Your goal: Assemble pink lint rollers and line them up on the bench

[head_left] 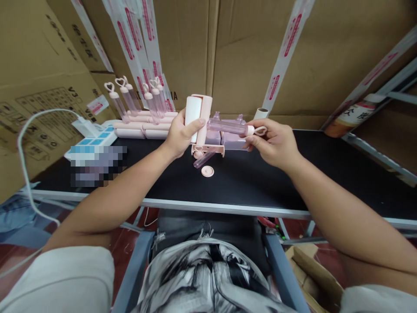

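My left hand (177, 139) is closed round a pale pink plastic casing (205, 119) with a white roll (193, 114) along its side, held upright. Between the thumb and fingers of my right hand (276, 141) is the heart-shaped loop end of a clear pink tube (230, 126), which lies level and points left at the casing. Whether the tube's far end touches the casing, I cannot tell. Under my hands lie clear pink covers (236, 142), a pink bracket-like piece (221, 150), a thin clear tube (202, 161) and a round pink cap (207, 171).
Several pink rollers (156, 133) with upright heart-topped tubes (150, 104) stand at the back left. Nearby are a white and blue power strip (100, 139) and its cable (20, 148). A cardboard wall (241, 56) closes off the back; a bottle (353, 116) stands far right.
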